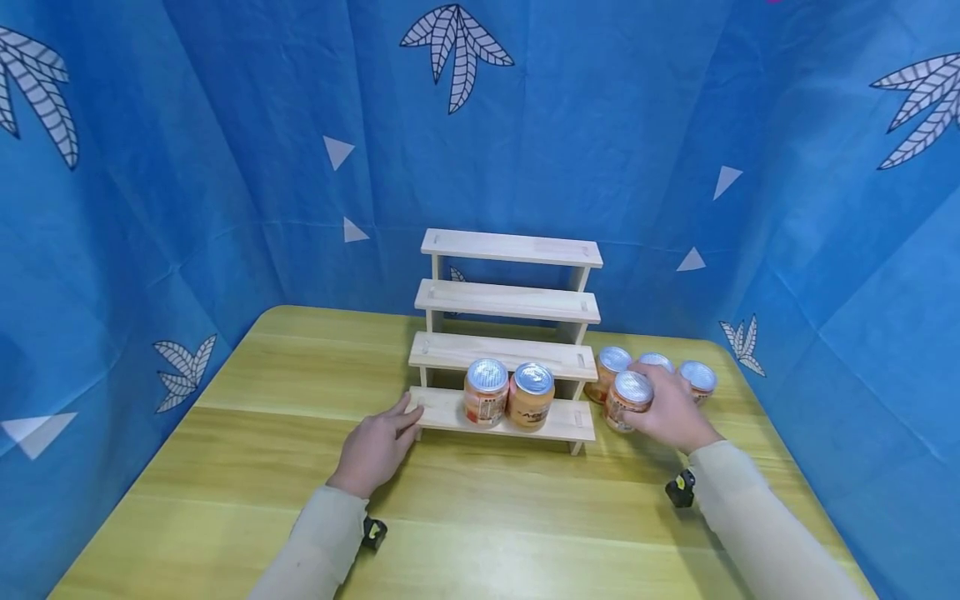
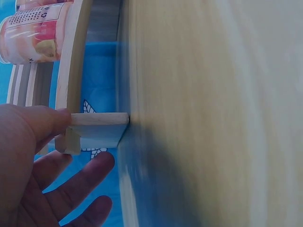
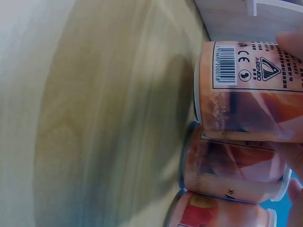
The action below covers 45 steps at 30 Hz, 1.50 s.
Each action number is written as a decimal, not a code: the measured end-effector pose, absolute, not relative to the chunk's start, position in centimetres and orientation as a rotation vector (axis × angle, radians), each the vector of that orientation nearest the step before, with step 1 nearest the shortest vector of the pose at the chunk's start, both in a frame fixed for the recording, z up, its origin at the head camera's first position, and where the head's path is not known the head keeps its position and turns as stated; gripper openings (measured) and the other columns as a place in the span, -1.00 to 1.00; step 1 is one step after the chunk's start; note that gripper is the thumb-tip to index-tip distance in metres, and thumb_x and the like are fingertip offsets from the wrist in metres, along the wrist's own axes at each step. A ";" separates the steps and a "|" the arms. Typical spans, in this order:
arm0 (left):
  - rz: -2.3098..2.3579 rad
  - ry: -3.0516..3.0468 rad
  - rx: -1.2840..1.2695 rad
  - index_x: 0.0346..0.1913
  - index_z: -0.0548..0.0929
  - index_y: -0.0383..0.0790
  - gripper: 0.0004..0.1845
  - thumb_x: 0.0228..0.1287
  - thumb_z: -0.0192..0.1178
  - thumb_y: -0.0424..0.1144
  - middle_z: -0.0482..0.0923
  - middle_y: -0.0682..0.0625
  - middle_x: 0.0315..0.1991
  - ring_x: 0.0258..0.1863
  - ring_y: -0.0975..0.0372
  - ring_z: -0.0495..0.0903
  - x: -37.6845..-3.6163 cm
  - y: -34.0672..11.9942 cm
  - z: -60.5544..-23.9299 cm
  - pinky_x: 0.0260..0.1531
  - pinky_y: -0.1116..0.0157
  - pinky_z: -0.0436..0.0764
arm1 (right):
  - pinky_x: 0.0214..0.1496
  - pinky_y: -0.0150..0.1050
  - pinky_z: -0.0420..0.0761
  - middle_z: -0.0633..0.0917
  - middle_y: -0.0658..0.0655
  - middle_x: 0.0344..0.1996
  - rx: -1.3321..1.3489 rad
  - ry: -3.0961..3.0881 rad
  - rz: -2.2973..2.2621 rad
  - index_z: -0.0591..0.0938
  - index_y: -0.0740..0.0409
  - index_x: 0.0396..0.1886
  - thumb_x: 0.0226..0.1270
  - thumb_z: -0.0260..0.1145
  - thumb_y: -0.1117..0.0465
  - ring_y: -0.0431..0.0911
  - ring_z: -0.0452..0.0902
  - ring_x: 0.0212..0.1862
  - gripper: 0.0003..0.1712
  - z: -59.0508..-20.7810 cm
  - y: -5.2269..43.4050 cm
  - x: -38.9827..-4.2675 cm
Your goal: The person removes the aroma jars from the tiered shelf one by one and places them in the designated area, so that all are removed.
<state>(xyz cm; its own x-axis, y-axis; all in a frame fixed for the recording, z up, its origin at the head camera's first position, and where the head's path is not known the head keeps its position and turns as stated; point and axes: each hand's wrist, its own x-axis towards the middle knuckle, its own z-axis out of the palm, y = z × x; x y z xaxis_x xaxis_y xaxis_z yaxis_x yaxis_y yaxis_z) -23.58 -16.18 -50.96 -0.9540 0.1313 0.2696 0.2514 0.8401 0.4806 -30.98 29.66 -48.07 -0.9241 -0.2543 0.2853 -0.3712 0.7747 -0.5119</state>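
On the yellow surface [image 1: 262,467], just right of the wooden step shelf [image 1: 510,333], the right hand [image 1: 671,412] wraps its fingers round one can [image 1: 628,400] among four. It is best to lift it straight up (the others sit very close). The left hand [image 1: 375,446] lies flat with loose fingers, thumb touching the shelf's bottom step.

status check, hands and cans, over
Left hand steadies rack. Right hand grips a can beside rack. Two cans on bottom step.
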 end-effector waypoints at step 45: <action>-0.787 -2.786 -0.297 0.24 0.66 -0.02 -0.63 0.41 0.30 -0.17 0.41 -0.10 0.39 0.10 -0.14 0.63 -23.8 -16.3 -51.2 -0.38 0.11 0.67 | 0.19 0.25 0.50 0.55 0.27 0.25 0.704 -2.790 0.907 0.38 0.15 0.46 0.42 0.31 -0.17 0.19 0.45 0.26 -0.22 -44.0 25.7 -30.9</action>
<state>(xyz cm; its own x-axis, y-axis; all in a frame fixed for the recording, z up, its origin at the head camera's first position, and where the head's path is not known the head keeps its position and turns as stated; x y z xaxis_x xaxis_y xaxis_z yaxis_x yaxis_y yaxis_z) -23.81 -16.30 -51.18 -0.9528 0.1305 0.2742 0.2546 0.8353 0.4873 -30.93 25.74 -43.99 -0.8838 -0.3927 0.2544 -0.4672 0.7115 -0.5249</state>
